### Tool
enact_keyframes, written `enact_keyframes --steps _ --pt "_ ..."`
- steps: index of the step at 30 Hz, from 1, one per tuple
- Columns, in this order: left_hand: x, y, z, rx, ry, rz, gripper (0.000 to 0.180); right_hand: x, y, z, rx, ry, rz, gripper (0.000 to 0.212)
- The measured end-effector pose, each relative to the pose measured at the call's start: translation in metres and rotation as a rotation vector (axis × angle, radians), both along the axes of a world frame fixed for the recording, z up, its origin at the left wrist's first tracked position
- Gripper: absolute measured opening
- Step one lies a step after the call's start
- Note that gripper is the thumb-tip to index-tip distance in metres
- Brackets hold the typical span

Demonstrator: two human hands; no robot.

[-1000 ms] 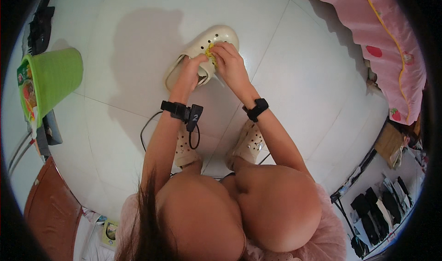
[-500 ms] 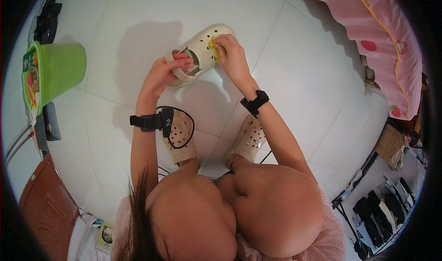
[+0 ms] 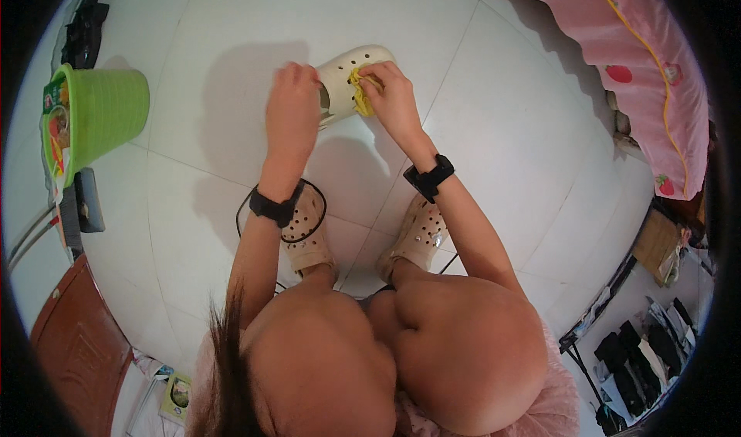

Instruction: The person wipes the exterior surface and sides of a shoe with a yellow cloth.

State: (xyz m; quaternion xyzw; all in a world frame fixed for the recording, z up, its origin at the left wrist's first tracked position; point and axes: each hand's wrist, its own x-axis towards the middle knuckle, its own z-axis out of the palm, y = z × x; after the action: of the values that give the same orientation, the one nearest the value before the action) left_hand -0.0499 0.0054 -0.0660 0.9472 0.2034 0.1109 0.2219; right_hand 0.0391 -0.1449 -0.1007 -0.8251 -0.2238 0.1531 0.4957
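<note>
A cream clog [image 3: 335, 80] with round holes is held above the tiled floor, its toe pointing away to the upper right. My right hand [image 3: 392, 101] pinches a crumpled yellow cloth [image 3: 361, 96] against the clog's right side. Over the heel end is my left hand [image 3: 295, 113], turned back outward; its fingertips are smeared by motion, so their grip on the clog is unclear. That hand covers the heel and strap. On my feet are a left clog [image 3: 306, 225] and a right clog [image 3: 419, 232], both beige with holes.
A green bin [image 3: 112, 117] with wrappers stands at the left. A pink curtain [image 3: 617, 43] with strawberries hangs at the upper right. Dark folded items [image 3: 637, 360] lie at the lower right, and a brown door panel [image 3: 81, 337] is at the lower left.
My left hand has come out of the clog's opening and turned over, now over the heel end. More of the yellow cloth shows under my right hand, which has barely moved.
</note>
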Motion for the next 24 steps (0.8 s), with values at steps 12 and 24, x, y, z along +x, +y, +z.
enact_keyframes --steps 12,24 --pt "0.005 0.009 -0.035 -1.314 0.213 0.172 0.024 -0.025 0.006 0.002 0.085 -0.01 0.04 0.015" --pt "-0.007 0.008 -0.072 -1.969 -0.087 0.259 0.031 -0.022 0.021 -0.024 0.014 -0.301 0.227 0.019"
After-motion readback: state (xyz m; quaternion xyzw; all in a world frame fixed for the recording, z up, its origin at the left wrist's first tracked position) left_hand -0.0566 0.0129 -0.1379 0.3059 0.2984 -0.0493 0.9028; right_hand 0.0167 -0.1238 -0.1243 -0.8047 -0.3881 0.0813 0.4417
